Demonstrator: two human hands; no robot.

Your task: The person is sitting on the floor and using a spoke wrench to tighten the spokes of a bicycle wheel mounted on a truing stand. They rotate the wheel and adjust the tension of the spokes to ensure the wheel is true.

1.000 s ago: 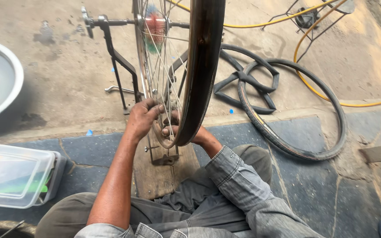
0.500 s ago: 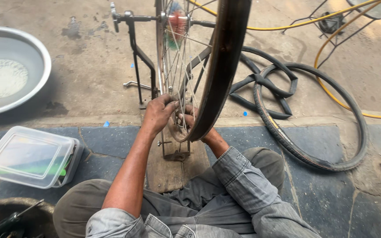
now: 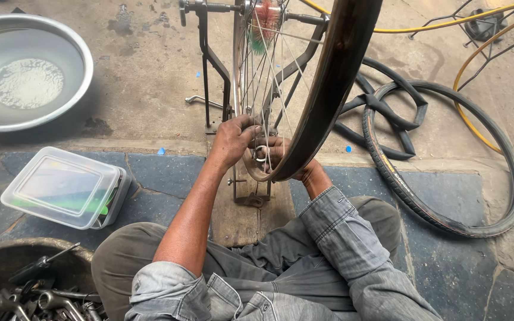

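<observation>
- One bicycle wheel (image 3: 328,89) stands upright in the top middle of the frame, in a dark metal stand (image 3: 209,59). Its top is cut off by the frame edge.
- The left hand (image 3: 233,139) is in the middle of the frame, with its fingers curled around the thin spokes (image 3: 263,89) near the bottom of the wheel.
- The right hand (image 3: 284,156) is just right of it and mostly hidden behind the dark rim. It touches the rim, and a small round metal tool (image 3: 260,153) shows by its fingers. I cannot tell if this hand is open or closed.
- The spokes are too many and too thin to count.
- A red and green brush thing (image 3: 266,24) sits at the wheel's middle, at the top of the frame. It is hard to make out.
- One black tyre (image 3: 447,220) lies flat on the ground at the right.
- One floppy black inner tube (image 3: 388,113) lies twisted beside it, partly behind the wheel.
- One yellow hose (image 3: 477,18) runs along the upper right and goes out of the frame.
- One big metal bowl (image 3: 72,95) is at the upper left, its left side cut off.
- One clear plastic box (image 3: 66,187) with a lid sits at the left.
- A round tub of metal tools (image 3: 31,291) is at the lower left, cut off at the corner. The tools are piled up and cannot be counted.
- The person's knees fill the bottom of the frame.
</observation>
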